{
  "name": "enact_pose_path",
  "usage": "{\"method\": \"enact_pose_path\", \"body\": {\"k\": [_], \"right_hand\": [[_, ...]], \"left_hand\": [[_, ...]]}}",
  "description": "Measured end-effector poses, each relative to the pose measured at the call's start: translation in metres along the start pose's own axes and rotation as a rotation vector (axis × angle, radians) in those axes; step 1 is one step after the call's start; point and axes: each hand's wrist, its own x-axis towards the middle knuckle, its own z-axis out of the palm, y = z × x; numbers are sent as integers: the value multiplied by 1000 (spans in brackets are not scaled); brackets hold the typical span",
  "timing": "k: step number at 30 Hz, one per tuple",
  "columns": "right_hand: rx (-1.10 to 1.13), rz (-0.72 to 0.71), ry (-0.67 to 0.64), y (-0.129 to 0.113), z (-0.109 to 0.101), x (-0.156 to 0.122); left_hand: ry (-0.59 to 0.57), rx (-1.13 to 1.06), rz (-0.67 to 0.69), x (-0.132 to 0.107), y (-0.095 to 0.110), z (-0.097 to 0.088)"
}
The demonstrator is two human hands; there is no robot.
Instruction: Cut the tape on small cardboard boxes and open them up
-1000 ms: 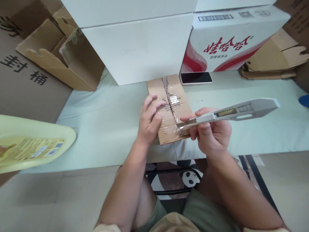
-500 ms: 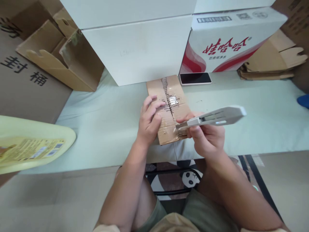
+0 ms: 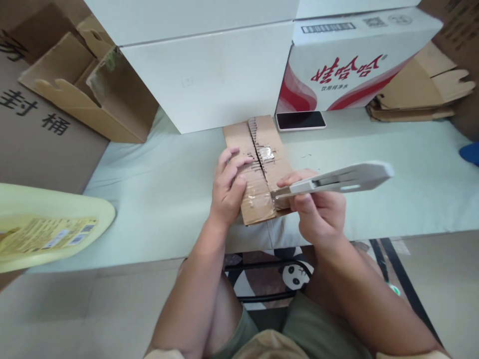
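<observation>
A small brown cardboard box (image 3: pixel 279 169) lies on the pale green cloth, with a torn, ragged slit running down its top. Clear tape (image 3: pixel 258 201) shines at its near end. My left hand (image 3: pixel 228 187) holds the box by its left side, fingers bent over the top and slightly apart. My right hand (image 3: pixel 322 212) is closed around a white utility knife (image 3: pixel 346 178), its handle pointing up to the right. The blade's end meets the taped near end of the slit; how deep it sits I cannot tell.
A phone (image 3: pixel 301 120) lies behind the box, before white cartons (image 3: pixel 209 75) and a red-and-white carton (image 3: pixel 348 75). Open cardboard (image 3: pixel 123 99) stands at left, flattened cardboard (image 3: pixel 415 94) at right. A yellow container (image 3: pixel 97 212) is at near left, something blue (image 3: pixel 470 154) far right.
The knife's handle has swung slightly lower and outward to the right, its blade still at the near end of the slit. My left hand stays on the box. The whole view has shifted slightly.
</observation>
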Motion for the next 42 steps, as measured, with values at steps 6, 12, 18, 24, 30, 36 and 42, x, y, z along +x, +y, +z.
{"method": "enact_pose_path", "body": {"k": [6, 12, 18, 24, 30, 36, 42], "right_hand": [[174, 42, 130, 3, 6, -2], [196, 44, 189, -1, 10, 1], [250, 55, 218, 1, 11, 2], [135, 93, 165, 2, 6, -4], [67, 60, 26, 5, -2, -7], [-62, 23, -42, -5, -3, 3], [-145, -3, -107, -15, -3, 11]], "left_hand": [[23, -32, 33, -1, -3, 0], [16, -19, 22, -1, -2, 0], [4, -15, 4, -1, 0, -1], [-7, -13, -15, 0, 0, -1], [8, -50, -10, 0, 0, 1], [2, -25, -12, 0, 0, -1], [-24, -3, -21, 0, 0, -2]]}}
